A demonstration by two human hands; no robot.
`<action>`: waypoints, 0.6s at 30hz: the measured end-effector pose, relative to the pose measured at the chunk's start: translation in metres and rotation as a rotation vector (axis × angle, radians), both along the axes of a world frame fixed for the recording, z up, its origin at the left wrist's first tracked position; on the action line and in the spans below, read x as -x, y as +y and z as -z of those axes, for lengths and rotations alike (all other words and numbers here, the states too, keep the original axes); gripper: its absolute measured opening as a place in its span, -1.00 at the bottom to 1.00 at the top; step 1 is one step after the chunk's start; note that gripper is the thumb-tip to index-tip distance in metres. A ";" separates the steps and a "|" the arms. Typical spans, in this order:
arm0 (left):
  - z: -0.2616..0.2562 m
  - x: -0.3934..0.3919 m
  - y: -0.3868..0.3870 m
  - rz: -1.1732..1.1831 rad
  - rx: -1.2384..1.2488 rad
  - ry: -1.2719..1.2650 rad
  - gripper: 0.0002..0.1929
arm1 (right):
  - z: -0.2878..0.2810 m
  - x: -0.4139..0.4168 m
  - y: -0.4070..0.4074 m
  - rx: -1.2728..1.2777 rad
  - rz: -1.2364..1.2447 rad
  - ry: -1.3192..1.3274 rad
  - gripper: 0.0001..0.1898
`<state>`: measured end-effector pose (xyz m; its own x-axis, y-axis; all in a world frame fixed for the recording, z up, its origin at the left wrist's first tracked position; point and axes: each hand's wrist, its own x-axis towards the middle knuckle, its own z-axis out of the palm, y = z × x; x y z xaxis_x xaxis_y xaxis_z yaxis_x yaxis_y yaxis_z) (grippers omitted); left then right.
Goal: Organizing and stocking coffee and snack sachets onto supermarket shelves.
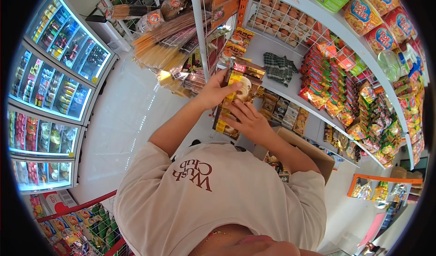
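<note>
Brown and yellow Torabika coffee packs [251, 73], which look like a strip of sachets, are held up in front of my chest. My left hand [219, 90] grips their left edge, its thumb across the printed front. Lower down, my right hand [246, 117] lies on the same packs with its fingers spread; whether it grips them cannot be told. Below the fingers, the lower part of the packs [227, 129] shows. Just beyond stand ABC coffee packs [240, 40] at the shelf's left end. A dark checked cloth [279, 68] lies on the shelf board.
An open cardboard box [306, 150] stands by my right forearm. Instant noodle packets [322, 82] and eggs [279, 14] fill the shelving, with coffee sachets [281, 111] lower down. Brooms [163, 48] stick out at the upper left. Lit drinks fridges [51, 85] line the left side.
</note>
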<state>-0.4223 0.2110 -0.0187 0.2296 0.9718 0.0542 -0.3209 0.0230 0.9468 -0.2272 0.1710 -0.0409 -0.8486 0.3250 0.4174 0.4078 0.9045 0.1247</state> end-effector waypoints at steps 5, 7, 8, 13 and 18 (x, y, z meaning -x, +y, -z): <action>-0.014 0.002 0.001 -0.065 -0.124 -0.011 -0.60 | 0.017 -0.026 -0.001 -0.071 0.002 0.192 -0.37; -0.019 0.002 0.002 -0.061 -0.161 -0.050 -0.58 | -0.001 -0.024 0.003 0.290 0.103 0.639 -0.28; -0.023 0.002 0.002 -0.061 -0.173 -0.068 -0.57 | -0.010 -0.016 0.011 0.389 0.115 0.753 -0.16; -0.027 0.000 0.009 -0.060 -0.222 -0.102 -0.65 | -0.037 0.016 0.026 0.963 0.036 0.923 -0.31; -0.015 0.001 0.005 -0.062 -0.201 -0.154 -0.62 | -0.035 0.030 0.027 0.991 0.142 1.108 -0.56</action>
